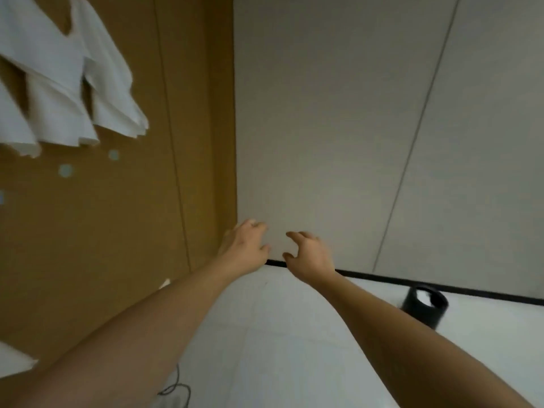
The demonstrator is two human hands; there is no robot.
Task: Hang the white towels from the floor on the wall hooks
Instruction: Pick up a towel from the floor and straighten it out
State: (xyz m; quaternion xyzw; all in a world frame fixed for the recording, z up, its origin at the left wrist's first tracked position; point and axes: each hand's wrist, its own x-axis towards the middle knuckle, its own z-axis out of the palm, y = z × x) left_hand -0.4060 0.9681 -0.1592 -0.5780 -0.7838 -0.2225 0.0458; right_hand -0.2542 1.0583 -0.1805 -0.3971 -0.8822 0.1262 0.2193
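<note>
Your left hand (pixel 245 245) and right hand (pixel 309 254) reach out empty, fingers half-curled, toward the floor's (pixel 294 334) far edge, probably for another towel, while white towels (pixel 67 83) hang on the brown wall (pixel 117 216).

White towels (pixel 61 83) hang blurred on the brown wall panel (pixel 123 216) — cut off by the top and left edges, hooks hidden. Below them, white cloth (pixel 14 359) is cropped at the left edge.
</note>
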